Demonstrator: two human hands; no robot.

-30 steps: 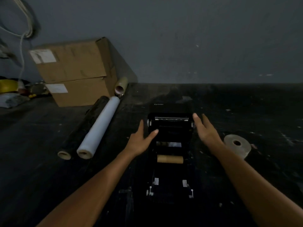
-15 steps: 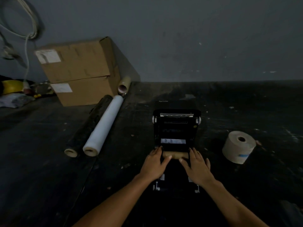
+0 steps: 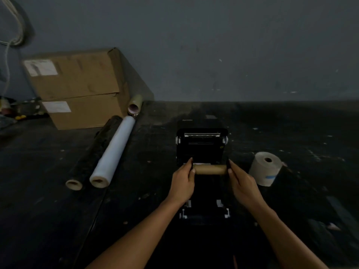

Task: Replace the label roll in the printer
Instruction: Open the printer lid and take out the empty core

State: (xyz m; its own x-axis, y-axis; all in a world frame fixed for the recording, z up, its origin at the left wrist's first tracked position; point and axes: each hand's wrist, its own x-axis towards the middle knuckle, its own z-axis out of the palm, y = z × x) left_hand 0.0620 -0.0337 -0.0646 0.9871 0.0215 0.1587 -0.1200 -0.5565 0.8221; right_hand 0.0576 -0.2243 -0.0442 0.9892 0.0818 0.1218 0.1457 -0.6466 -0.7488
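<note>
Both hands, left hand (image 3: 182, 183) and right hand (image 3: 242, 185), now grasp the empty core (image 3: 210, 169), its ends hidden.

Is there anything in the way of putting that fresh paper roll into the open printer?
Yes: the empty cardboard core sits across the roll bay of the printer, with the left hand and right hand gripping its ends. The new label roll stands on the table to the right; nothing visible lies between.
</note>
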